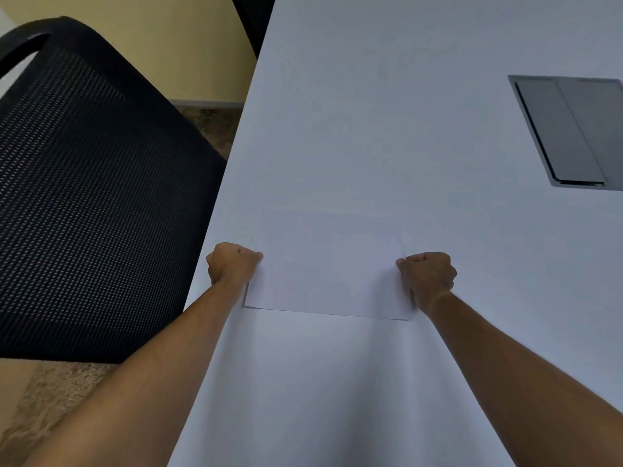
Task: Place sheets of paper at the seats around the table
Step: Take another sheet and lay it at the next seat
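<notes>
A white sheet of paper (328,264) lies flat or nearly flat on the white table (387,112), close to the table's left edge. My left hand (232,262) pinches the sheet's left edge with closed fingers. My right hand (427,276) pinches its right edge the same way. Both arms reach forward over the table from the bottom of the view. The sheet sits beside the black mesh chair (91,197) on the left.
A grey metal cable hatch (569,133) is set flush in the table at the right. The black mesh chair's back stands against the table's left edge. Speckled floor (50,399) and a yellow wall (151,35) lie beyond.
</notes>
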Available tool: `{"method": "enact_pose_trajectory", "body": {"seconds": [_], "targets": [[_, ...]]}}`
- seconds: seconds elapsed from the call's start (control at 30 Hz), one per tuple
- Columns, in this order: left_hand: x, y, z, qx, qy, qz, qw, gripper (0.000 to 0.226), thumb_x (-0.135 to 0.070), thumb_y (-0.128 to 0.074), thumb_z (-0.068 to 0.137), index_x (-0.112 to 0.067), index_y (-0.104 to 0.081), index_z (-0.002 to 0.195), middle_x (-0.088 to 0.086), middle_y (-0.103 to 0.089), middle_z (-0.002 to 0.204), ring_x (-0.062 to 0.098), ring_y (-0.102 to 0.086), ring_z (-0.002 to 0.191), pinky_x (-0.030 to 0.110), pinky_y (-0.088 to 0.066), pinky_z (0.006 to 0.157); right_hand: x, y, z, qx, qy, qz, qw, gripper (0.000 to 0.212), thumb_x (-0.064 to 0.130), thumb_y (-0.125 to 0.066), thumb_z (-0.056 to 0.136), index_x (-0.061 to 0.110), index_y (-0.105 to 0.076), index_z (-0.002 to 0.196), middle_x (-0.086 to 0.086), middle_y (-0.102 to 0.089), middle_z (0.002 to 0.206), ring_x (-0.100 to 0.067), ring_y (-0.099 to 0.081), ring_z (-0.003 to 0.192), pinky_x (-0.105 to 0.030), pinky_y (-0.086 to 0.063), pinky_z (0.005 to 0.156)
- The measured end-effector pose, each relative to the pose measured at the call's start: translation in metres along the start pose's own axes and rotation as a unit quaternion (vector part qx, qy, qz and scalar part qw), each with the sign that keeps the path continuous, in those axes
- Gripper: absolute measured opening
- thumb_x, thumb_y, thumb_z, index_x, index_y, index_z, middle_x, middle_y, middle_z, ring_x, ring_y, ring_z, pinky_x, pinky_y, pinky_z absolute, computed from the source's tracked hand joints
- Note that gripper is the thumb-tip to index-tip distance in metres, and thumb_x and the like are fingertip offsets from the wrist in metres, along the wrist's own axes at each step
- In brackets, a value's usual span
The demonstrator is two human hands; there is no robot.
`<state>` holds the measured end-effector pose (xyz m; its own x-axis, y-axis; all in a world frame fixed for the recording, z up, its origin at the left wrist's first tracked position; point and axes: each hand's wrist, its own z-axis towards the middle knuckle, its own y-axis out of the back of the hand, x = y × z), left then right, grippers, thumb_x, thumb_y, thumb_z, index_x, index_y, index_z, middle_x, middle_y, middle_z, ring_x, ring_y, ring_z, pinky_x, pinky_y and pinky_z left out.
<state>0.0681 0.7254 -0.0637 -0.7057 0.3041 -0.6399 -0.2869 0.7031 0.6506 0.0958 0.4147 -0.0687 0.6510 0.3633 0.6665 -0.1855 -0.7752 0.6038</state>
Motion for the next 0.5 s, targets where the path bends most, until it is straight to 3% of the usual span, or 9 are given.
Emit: {"method": "enact_pose_trajectory", "body": {"seconds": [0.1,0.2,0.5], "targets": [[0.000,-0.001,-0.002,-0.007,-0.010,0.007,1.000,0.022,-0.018,-0.079,0.077,0.001,-0.070,0.071,-0.001,-0.063,0.067,0.016,-0.059,0.061,0.031,-0.054,0.065,-0.001,0.000,0.000,-0.007,0.004,-0.007,1.000,0.014,0.021,-0.082,0.075,0.014,-0.075,0.083,-0.009,-0.075,0.099,-0.032,-0.069,0.096,-0.042,-0.056,0.092],[0.000,-0.001,-0.006,-0.016,-0.017,0.015,1.000,0.023,-0.019,-0.079,0.078,-0.007,-0.067,0.062,-0.005,-0.064,0.069,0.015,-0.061,0.064,0.027,-0.051,0.061,-0.002,0.001,0.000,-0.011,0.011,-0.017,1.000,0.014,0.020,-0.082,0.076,0.011,-0.076,0.085,-0.008,-0.075,0.098,-0.031,-0.069,0.097,-0.043,-0.056,0.093],[0.000,0.001,-0.012,-0.015,-0.031,0.040,0.999,0.019,-0.018,-0.076,0.079,-0.006,-0.069,0.066,0.000,-0.069,0.077,0.020,-0.064,0.070,0.029,-0.052,0.063,-0.004,0.007,-0.006,0.000,0.042,-0.020,0.999,0.010,0.021,-0.074,0.084,0.011,-0.076,0.083,-0.004,-0.070,0.086,-0.028,-0.066,0.092,-0.033,-0.053,0.085]]}}
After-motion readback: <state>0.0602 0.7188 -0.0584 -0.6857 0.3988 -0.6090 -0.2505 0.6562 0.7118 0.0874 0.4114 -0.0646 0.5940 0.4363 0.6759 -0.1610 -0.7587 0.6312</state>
